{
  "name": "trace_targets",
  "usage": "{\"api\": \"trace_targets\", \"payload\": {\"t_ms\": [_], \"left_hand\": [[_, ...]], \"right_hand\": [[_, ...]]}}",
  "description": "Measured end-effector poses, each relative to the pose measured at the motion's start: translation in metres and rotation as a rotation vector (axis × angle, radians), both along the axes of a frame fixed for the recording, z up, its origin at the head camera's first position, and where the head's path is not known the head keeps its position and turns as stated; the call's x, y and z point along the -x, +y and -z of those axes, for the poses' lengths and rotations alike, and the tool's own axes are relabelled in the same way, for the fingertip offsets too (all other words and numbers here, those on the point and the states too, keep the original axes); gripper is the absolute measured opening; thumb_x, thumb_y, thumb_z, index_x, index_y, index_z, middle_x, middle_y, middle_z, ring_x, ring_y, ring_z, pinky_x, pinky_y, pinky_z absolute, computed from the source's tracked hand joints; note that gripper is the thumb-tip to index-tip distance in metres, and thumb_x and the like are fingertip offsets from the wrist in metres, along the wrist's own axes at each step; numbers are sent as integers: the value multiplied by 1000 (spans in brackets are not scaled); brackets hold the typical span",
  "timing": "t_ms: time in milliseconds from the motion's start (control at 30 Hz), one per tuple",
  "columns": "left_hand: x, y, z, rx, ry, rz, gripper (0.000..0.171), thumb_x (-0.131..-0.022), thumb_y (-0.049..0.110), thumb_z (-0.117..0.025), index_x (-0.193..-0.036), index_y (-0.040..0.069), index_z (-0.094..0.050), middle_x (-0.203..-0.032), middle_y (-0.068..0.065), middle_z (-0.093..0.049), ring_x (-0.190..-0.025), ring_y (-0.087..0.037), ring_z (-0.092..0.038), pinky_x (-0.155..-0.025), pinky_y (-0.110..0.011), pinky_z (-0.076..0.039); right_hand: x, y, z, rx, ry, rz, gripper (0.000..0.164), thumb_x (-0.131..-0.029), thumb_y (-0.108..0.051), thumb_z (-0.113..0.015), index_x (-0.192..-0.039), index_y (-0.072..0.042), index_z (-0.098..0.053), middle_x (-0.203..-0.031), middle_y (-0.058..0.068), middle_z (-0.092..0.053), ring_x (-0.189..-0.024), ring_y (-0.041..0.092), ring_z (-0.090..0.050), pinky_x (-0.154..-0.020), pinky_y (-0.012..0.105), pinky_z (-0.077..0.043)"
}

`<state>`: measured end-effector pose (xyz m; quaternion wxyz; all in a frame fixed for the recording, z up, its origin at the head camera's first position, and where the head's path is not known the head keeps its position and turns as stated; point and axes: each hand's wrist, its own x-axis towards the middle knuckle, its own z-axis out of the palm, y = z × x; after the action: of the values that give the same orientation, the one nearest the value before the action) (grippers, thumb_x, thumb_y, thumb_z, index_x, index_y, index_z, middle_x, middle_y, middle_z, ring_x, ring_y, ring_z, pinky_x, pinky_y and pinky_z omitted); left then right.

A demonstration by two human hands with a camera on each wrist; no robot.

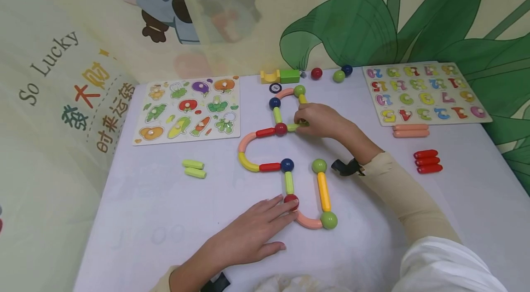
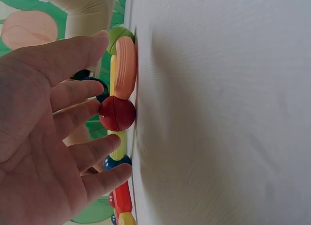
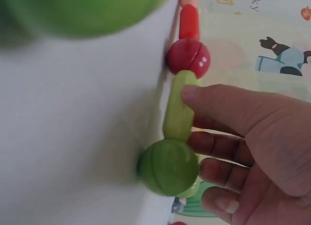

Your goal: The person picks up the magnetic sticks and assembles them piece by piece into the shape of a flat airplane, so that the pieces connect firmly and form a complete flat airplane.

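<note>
On the white tabletop lies a winding chain of coloured rods and balls. My right hand [image 1: 320, 120] is at its upper end, pinching a light green rod [image 3: 178, 108] between thumb and fingers. That rod joins a red ball [image 3: 187, 57] at one end and a green ball [image 3: 169, 167] at the other; in the head view my hand hides this green ball. Lower down, my left hand [image 1: 261, 227] lies with fingers outstretched, its fingertips at another red ball [image 1: 291, 202]. From this ball a curved pink rod [image 2: 126, 67] leads to a green ball [image 1: 329, 220].
A vegetable puzzle board [image 1: 186, 110] lies at the left, a number board [image 1: 426, 94] at the right. Loose light green rods [image 1: 194, 173], pink rods [image 1: 411, 134] and red rods [image 1: 428, 161] flank the chain. Behind are loose balls [image 1: 316, 73] and a yellow-green toy piece [image 1: 290, 75].
</note>
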<state>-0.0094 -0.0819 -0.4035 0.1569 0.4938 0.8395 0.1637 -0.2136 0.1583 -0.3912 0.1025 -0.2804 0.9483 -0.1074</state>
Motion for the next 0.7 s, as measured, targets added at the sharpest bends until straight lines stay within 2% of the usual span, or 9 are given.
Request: {"api": "trace_targets", "payload": {"t_ms": [133, 267, 467, 700], "left_hand": [[0, 0, 1, 5, -5, 3, 72, -83, 43, -60, -143, 20, -27, -149, 9, -8, -135, -17, -11, -103, -38, -25], [0, 0, 0, 4, -11, 4, 72, -83, 42, -60, -143, 20, -27, -150, 8, -8, -135, -18, -11, -103, -38, -25], [0, 0, 0, -16, -7, 6, 70, -84, 41, -60, -142, 19, -29, -149, 7, -11, -135, -18, -11, -103, -38, -25], [-2, -1, 2, -47, 15, 7, 67, -86, 41, -58, -141, 17, -30, -149, 6, -11, -135, -19, -10, -104, -37, -23]], "right_hand": [[1, -10, -5, 27, 0, -38, 21, -79, -27, -70, -96, -16, -69, -82, -3, -56, -75, 13, -49, -66, 25, -44], [1, -34, -13, 71, -35, -125, 18, -82, -27, -66, -96, -15, -68, -85, -2, -57, -78, 14, -51, -69, 24, -44], [1, -87, -16, 62, -75, -337, 23, -84, -29, -63, -104, -17, -65, -91, -4, -57, -81, 11, -51, -72, 21, -43], [-9, -161, -10, 21, -123, -565, 38, -89, -23, -55, -127, -18, -51, -116, -1, -52, -101, 11, -47, -87, 24, -39]]}}
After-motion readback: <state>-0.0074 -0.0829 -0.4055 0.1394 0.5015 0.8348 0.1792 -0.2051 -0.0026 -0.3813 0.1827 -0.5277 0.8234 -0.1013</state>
